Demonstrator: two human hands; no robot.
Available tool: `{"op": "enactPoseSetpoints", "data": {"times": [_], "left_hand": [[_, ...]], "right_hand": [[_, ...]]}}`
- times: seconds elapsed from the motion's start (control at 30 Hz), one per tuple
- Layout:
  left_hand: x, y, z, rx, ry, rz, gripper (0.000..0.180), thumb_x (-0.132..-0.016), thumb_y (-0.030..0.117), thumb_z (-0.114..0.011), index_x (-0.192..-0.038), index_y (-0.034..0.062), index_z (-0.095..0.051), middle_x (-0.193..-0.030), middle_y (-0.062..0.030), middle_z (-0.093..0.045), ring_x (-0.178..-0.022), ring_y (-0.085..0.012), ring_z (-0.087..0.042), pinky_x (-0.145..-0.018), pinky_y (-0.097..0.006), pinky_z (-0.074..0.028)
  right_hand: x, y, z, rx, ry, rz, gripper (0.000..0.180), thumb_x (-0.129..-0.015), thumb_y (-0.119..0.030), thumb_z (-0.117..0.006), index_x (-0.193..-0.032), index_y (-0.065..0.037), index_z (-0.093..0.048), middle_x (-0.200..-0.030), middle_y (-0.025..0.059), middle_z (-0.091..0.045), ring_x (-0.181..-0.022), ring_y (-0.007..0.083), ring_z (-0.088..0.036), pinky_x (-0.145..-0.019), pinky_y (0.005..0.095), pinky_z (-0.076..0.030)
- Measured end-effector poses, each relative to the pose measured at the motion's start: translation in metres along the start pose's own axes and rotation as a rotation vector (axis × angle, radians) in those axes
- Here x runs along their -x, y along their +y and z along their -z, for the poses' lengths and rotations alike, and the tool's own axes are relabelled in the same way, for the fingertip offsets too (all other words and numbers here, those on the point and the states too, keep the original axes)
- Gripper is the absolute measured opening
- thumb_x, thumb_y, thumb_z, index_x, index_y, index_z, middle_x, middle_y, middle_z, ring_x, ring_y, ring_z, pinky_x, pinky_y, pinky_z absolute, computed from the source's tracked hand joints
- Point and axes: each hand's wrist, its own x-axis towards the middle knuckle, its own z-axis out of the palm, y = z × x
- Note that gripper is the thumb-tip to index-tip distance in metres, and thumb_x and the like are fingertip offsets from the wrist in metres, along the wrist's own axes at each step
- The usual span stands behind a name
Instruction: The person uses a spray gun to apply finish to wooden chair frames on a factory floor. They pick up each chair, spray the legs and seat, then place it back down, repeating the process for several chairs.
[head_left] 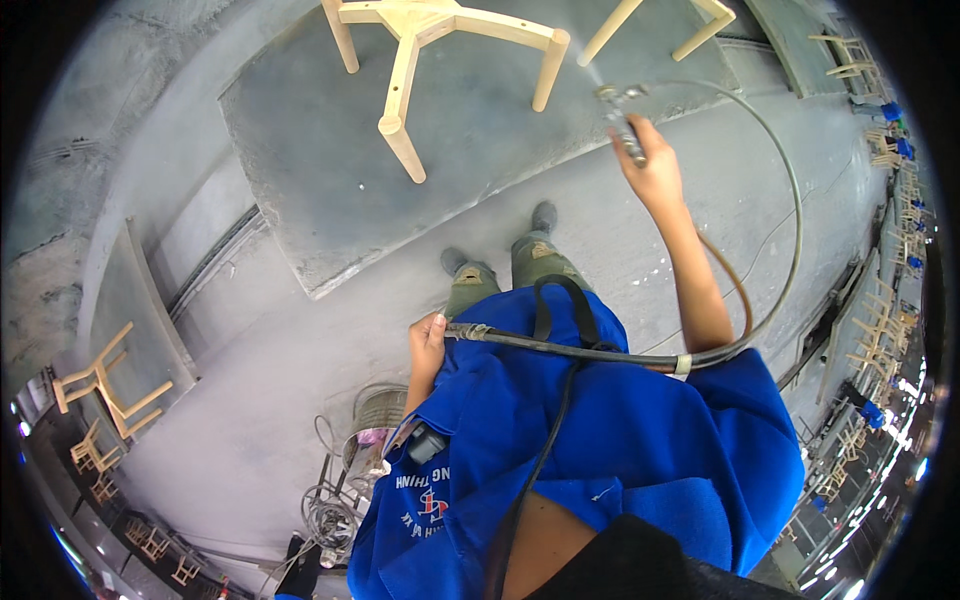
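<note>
My right hand point(655, 170) is stretched forward and grips a metal spray gun point(622, 115), its nozzle pointing at the pale wooden chair frames ahead. One upturned wooden chair frame point(420, 50) stands on a grey platform point(330, 190); a second frame point(660, 25) is just right of it. My left hand point(428, 340) is held at my waist, closed around the dark hose point(560, 345). The hose loops out to the right in a wide arc point(795, 200) and back to the gun. I wear a blue shirt point(620, 440).
A metal bucket point(378, 415) and coiled wire point(330, 510) sit on the grey floor at my lower left. More wooden chair frames point(105, 385) stand at the left, and several others line the right edge point(875, 320). My boots point(500, 255) stand near the platform's edge.
</note>
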Motion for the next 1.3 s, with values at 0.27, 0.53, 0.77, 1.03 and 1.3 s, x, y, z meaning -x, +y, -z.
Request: {"op": "enactPoseSetpoints", "data": {"times": [0.27, 0.53, 0.77, 1.03, 1.3], "left_hand": [[-0.009, 0.023, 0.021, -0.028, 0.087, 0.07, 0.05, -0.101, 0.037, -0.054, -0.071, -0.003, -0.055, -0.06, -0.0017, -0.046, -0.062, -0.0104, -0.042, -0.055, -0.031, -0.035], [-0.014, 0.062, -0.022, -0.137, 0.143, 0.037, 0.048, -0.1, 0.034, -0.057, -0.069, -0.0019, -0.05, -0.058, -0.0045, -0.041, -0.06, -0.0116, -0.038, -0.054, -0.033, -0.035], [-0.026, 0.08, -0.048, -0.199, 0.026, 0.173, 0.05, -0.1, 0.034, -0.057, -0.068, -0.0031, -0.05, -0.057, -0.0063, -0.041, -0.06, -0.0117, -0.038, -0.054, -0.034, -0.036], [-0.015, 0.093, -0.03, -0.289, 0.099, 0.271, 0.05, -0.1, 0.036, -0.057, -0.07, -0.0032, -0.053, -0.058, -0.0054, -0.042, -0.06, -0.0115, -0.038, -0.054, -0.033, -0.035], [0.0, 0.066, 0.043, -0.31, 0.196, 0.353, 0.053, -0.102, 0.036, -0.056, -0.066, -0.0012, -0.046, -0.059, -0.0011, -0.038, -0.061, -0.0102, -0.035, -0.052, -0.034, -0.031]], "right_hand": [[-0.019, -0.002, -0.063, -0.613, 0.25, -0.444, 0.027, -0.093, -0.028, -0.073, -0.095, -0.001, -0.067, -0.071, -0.003, -0.06, -0.064, 0.0044, -0.052, -0.058, 0.0233, -0.042], [-0.062, -0.03, -0.093, -0.857, -0.278, -0.348, 0.026, -0.092, -0.028, -0.073, -0.083, -0.004, -0.066, -0.068, -0.0016, -0.061, -0.063, 0.0058, -0.055, -0.06, 0.024, -0.044], [-0.021, 0.0, -0.091, -1.309, -0.652, -0.509, 0.033, -0.097, -0.035, -0.064, -0.098, -0.002, -0.065, -0.075, 0.0053, -0.065, -0.064, 0.0116, -0.061, -0.043, 0.0231, -0.037], [0.033, 0.023, -0.214, -1.474, -0.512, -1.103, 0.037, -0.099, -0.042, -0.06, -0.099, -0.004, -0.061, -0.068, 0.0044, -0.057, -0.06, 0.016, -0.058, -0.04, 0.0222, -0.033], [0.074, 0.038, -0.297, -1.217, -0.344, -1.245, 0.03, -0.095, -0.038, -0.067, -0.093, -0.009, -0.062, -0.066, 0.0028, -0.059, -0.055, 0.0158, -0.059, -0.041, 0.0274, -0.034]]}}
